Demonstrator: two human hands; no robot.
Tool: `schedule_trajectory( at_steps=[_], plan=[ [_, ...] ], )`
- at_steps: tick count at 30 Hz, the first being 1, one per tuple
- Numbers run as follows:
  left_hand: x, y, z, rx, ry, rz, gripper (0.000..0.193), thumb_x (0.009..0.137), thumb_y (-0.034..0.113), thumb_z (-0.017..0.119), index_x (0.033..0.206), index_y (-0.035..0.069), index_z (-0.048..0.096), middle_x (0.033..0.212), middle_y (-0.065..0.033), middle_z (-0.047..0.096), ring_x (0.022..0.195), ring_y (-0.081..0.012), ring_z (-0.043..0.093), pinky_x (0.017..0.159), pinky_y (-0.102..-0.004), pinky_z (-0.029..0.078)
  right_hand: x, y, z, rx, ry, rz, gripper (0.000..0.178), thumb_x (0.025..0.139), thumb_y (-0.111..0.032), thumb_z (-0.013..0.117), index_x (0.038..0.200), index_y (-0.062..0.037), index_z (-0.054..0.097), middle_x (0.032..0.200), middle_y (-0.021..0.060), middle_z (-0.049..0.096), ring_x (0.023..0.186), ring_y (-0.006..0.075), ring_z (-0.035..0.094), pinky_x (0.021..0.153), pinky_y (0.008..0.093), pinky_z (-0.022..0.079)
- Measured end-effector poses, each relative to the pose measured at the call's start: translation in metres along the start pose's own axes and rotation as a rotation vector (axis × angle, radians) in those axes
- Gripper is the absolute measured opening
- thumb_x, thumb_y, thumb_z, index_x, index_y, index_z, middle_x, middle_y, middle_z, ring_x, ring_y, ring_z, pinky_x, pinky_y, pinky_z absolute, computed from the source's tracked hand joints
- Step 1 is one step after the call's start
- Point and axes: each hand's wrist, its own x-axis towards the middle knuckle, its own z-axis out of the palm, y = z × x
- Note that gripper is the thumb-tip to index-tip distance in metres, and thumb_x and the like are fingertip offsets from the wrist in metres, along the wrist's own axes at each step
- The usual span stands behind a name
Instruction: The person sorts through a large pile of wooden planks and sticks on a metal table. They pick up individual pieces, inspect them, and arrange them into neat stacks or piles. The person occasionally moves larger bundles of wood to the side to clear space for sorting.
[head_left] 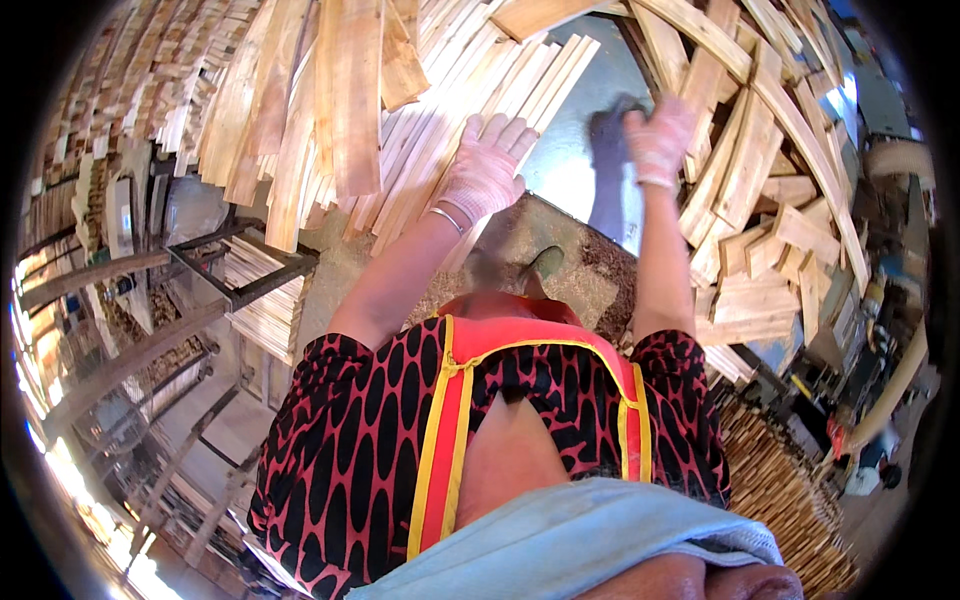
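Observation:
My left hand [488,165], in a pale knitted glove, lies with its fingers spread on the ends of several narrow wooden strips [535,85]. The strips lie side by side, slanting from the lower left to the upper right. My right hand [661,140], gloved the same way, is above the right part of a shiny metal tabletop [565,165]. It is blurred by motion, and its fingers cannot be made out clearly. Nothing held shows in it. A dark shadow falls on the metal beside it.
Wider boards [350,95] lie over the strips at the left. A jumbled heap of planks and offcuts [750,160] rises close to my right hand. Stacked lumber [140,70] fills the far left. A dark metal frame [240,292] stands at the left.

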Motion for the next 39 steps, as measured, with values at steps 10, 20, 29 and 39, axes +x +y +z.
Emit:
schedule_trajectory(
  at_steps=[10, 20, 29, 39],
  plan=[
    [0.003, 0.002, -0.003, -0.03, 0.004, 0.002, 0.076, 0.099, 0.051, 0.057, 0.167, 0.023, 0.039, 0.176, -0.0039, 0.034, 0.163, -0.0273, 0.026, 0.134, -0.0537, 0.008, 0.058, 0.09, -0.057, 0.403, -0.365, 0.581, 0.085, 0.083, -0.033, 0.076, 0.156, -0.0071, 0.042, 0.135, 0.0241, 0.065, 0.125, 0.0362, 0.066, 0.104, 0.0498, 0.054],
    [0.008, 0.002, -0.001, -0.076, 0.019, 0.057, 0.082, 0.099, 0.067, 0.053, 0.168, 0.025, 0.039, 0.175, -0.006, 0.034, 0.162, -0.0318, 0.026, 0.131, -0.0591, 0.01, -0.243, -0.054, -0.029, 0.916, -0.803, 0.659, 0.113, 0.086, 0.0, 0.069, 0.172, -0.0099, -0.004, 0.132, 0.0226, 0.065, 0.115, 0.0323, 0.069, 0.098, 0.0391, 0.06],
    [0.0, 0.002, -0.007, 0.01, -0.033, 0.048, 0.094, 0.095, 0.072, 0.055, 0.169, 0.018, 0.035, 0.177, -0.01, 0.031, 0.164, -0.0331, 0.022, 0.131, -0.0603, 0.008, -0.106, -0.079, -0.064, 0.932, -1.078, -0.295, 0.055, 0.096, -0.043, 0.072, 0.139, -0.0102, 0.069, 0.137, 0.0202, 0.07, 0.129, 0.0341, 0.066, 0.117, 0.0422, 0.047],
    [-0.003, -0.002, -0.01, -0.039, -0.023, 0.05, 0.088, 0.093, 0.064, 0.06, 0.167, 0.022, 0.038, 0.174, -0.0082, 0.036, 0.161, -0.0319, 0.027, 0.131, -0.0601, 0.01, -0.011, -0.03, 0.019, 0.715, -0.348, 0.332, 0.097, 0.082, -0.01, 0.077, 0.166, -0.0044, 0.029, 0.155, 0.0275, 0.053, 0.132, 0.0391, 0.061, 0.113, 0.0402, 0.05]
  ],
)
